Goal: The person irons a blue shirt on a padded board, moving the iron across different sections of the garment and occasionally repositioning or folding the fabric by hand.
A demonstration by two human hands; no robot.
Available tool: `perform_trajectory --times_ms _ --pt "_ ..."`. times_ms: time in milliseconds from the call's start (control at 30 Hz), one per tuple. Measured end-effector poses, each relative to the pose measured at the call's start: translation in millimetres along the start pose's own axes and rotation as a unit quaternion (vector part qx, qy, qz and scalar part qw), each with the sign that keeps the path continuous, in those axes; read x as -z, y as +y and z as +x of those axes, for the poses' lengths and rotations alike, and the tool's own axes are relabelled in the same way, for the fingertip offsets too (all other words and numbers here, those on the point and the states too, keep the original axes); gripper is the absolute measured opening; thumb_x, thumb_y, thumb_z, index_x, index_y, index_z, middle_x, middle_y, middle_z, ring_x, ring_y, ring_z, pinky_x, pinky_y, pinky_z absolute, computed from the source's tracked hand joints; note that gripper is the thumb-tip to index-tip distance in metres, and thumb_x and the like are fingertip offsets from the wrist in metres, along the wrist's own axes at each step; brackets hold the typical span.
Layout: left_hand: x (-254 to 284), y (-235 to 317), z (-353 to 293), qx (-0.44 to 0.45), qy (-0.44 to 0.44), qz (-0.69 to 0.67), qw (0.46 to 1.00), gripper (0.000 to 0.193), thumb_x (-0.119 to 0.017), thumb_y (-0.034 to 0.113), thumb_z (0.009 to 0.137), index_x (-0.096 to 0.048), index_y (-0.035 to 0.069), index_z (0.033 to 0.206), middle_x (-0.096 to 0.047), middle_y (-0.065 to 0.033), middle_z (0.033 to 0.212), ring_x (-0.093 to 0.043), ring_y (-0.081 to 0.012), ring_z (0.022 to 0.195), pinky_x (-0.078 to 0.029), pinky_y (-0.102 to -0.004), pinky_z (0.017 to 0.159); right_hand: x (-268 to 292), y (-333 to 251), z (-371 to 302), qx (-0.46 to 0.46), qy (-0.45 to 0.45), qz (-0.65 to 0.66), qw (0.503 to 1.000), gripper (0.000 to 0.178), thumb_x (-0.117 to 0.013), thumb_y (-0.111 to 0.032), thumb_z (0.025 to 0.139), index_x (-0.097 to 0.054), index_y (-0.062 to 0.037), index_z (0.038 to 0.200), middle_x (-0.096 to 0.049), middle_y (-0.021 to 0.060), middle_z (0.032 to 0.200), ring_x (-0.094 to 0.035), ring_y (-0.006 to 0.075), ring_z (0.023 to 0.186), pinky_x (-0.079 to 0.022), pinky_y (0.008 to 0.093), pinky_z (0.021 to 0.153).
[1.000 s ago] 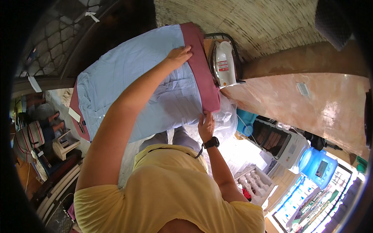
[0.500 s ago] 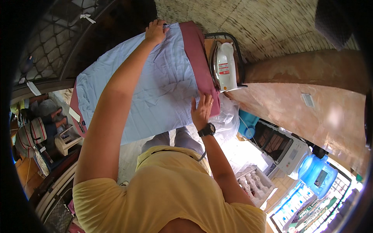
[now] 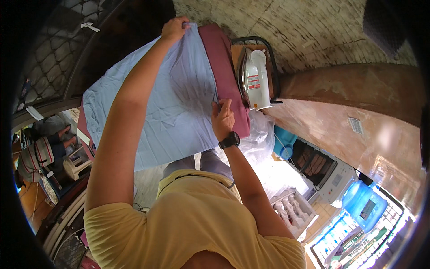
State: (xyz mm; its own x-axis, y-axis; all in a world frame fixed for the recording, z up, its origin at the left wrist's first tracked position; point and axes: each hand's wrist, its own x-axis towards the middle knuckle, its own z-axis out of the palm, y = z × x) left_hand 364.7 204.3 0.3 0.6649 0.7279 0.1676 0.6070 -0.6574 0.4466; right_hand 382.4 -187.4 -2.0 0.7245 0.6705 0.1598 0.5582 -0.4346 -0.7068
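Observation:
A wrinkled light blue cloth [image 3: 152,112] lies over a maroon-covered ironing board [image 3: 224,62] and hangs down at its near side. My left hand [image 3: 174,29] reaches to the far edge, its fingers closed on the cloth's far right corner. Folds run from that corner down toward my right hand [image 3: 223,120], which pinches the cloth's right edge over the maroon cover. A black watch [image 3: 230,140] is on my right wrist. Beyond the board's right end, a white iron [image 3: 256,83] rests on a black-framed stand [image 3: 274,62].
A clear plastic bag [image 3: 260,134] and a teal container [image 3: 284,141] are below the iron. Farther right stand a white appliance [image 3: 333,184] and a blue water jug [image 3: 365,204]. At left are a dark lattice gate [image 3: 53,49] and a small stool [image 3: 77,163].
Both hands, earlier with spread fingers on the fabric, have closed on the cloth's right edge. That edge has lifted and shifted slightly left, drawing up folds.

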Motion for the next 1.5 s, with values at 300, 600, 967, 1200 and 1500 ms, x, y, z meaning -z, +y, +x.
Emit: perform_trajectory --times_ms 300,600,967,1200,1500 --pt "14.2 94.9 -64.7 -0.154 0.063 -0.089 0.982 0.021 -0.071 0.010 0.082 -0.065 0.011 0.103 -0.060 -0.0054 0.106 -0.058 -0.0286 0.102 -0.046 -0.0389 0.090 6.4 4.4 4.1 -0.056 -0.036 -0.026 0.997 0.022 -0.066 -0.024 0.092 -0.049 -0.0108 0.097 -0.063 0.0170 0.069 -0.062 0.0427 0.061 -0.044 0.0526 0.049" --pt "-12.8 134.8 -173.9 -0.226 -0.218 -0.164 0.935 0.017 -0.073 0.003 0.077 -0.063 0.008 0.090 -0.054 -0.0050 0.101 -0.057 -0.0254 0.101 -0.046 -0.0381 0.087 32.1 16.1 -24.4 -0.030 -0.082 -0.039 0.995 0.034 -0.073 -0.020 0.082 -0.049 -0.0080 0.103 -0.058 0.0170 0.100 -0.061 0.0402 0.082 -0.047 0.0507 0.066" --pt "-24.1 141.7 -180.1 -0.203 -0.142 -0.136 0.959 0.008 -0.067 0.009 0.084 -0.059 0.008 0.084 -0.053 -0.0058 0.100 -0.054 -0.0275 0.102 -0.044 -0.0426 0.086 29.8 23.1 -27.4 -0.047 -0.055 -0.024 0.997 0.017 -0.068 -0.013 0.085 -0.053 -0.0081 0.092 -0.058 0.0161 0.090 -0.060 0.0401 0.079 -0.047 0.0511 0.063" --pt "-20.0 149.1 -186.9 -0.236 -0.168 -0.020 0.957 0.011 -0.068 0.009 0.081 -0.057 0.011 0.084 -0.050 -0.0036 0.107 -0.049 -0.0231 0.113 -0.045 -0.0440 0.084 27.8 26.9 -31.6 -0.037 -0.036 -0.014 0.999 0.018 -0.067 -0.013 0.086 -0.052 -0.0094 0.095 -0.058 0.0164 0.091 -0.060 0.0409 0.077 -0.046 0.0511 0.061" --pt "-25.0 157.7 -216.8 -0.180 0.042 -0.114 0.976 0.010 -0.062 0.016 0.087 -0.061 0.010 0.095 -0.054 -0.0043 0.115 -0.053 -0.0252 0.108 -0.043 -0.0445 0.086 21.6 36.5 -31.1 0.010 -0.011 0.013 1.000 0.015 -0.065 -0.009 0.087 -0.052 -0.0065 0.092 -0.058 0.0195 0.087 -0.058 0.0426 0.077 -0.044 0.0528 0.065"
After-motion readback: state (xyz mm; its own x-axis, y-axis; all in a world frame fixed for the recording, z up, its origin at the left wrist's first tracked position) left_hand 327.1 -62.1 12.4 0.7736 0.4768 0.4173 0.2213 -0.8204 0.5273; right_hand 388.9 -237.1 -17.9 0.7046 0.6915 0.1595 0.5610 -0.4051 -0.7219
